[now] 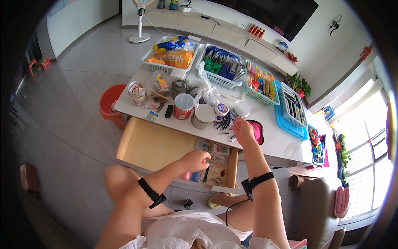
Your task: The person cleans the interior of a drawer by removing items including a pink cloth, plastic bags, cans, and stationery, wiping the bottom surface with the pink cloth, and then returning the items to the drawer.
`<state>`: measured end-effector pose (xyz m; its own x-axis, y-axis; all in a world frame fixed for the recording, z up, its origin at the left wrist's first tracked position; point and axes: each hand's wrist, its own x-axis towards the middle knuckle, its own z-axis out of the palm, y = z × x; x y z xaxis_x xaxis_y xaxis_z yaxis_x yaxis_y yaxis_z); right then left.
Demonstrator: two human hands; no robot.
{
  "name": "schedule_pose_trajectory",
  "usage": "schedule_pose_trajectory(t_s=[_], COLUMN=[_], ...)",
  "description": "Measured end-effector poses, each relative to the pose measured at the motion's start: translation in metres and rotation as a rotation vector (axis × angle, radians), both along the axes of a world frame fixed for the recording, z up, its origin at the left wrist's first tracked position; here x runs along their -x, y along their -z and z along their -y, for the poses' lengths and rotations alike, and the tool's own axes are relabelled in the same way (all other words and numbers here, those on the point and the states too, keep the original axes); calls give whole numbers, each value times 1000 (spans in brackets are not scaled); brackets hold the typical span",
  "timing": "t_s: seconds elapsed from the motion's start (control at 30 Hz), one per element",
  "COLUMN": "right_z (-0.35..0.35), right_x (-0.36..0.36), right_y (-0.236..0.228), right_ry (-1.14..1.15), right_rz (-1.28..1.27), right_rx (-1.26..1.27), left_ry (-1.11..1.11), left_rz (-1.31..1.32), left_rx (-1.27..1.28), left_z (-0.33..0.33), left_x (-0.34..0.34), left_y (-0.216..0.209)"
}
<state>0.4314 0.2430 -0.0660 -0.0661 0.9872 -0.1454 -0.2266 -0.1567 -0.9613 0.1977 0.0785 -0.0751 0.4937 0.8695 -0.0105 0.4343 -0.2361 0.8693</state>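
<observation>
The right hand (243, 130), fingers close together, any pinch impossible to tell, should move lightly beside the dark pens (225, 123) on the table (282, 139), while the left hand (196, 161), loosely curled above the drawer (151, 143), waits apart.

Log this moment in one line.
left hand: over open drawer | right hand: by pens, grip unclear | red bin: beside desk

Large printed characters noted on the orange glossy plastic bag (172, 59) in the white plastic lattice basket (159, 67) at the white table's (282, 143) far left corner; print on the flat blue-and-yellow card (153, 116) near the front edge too small to read.
</observation>
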Motion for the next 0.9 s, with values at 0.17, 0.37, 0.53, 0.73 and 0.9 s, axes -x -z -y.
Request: schedule_pose_trajectory(t_s=[0.17,0.37,0.53,0.73,0.9], right_z=[32,65,46,33,40], right_x=[21,16,35,40,41], right_y=[-29,-36,-31,-7,4], right_ry=[-33,-119,-83,133,116], right_rz=[507,1414,1386,1291,1044], right_rx=[88,-141,-135,-269,-249], left_ry=[141,425,530,545,538], left_rz=[-129,-296,-329,-417,-380], left_rx=[161,445,419,491,543], left_z=[4,12,12,13,20], left_x=[19,7,3,-3,0], left_y=[13,5,27,28,33])
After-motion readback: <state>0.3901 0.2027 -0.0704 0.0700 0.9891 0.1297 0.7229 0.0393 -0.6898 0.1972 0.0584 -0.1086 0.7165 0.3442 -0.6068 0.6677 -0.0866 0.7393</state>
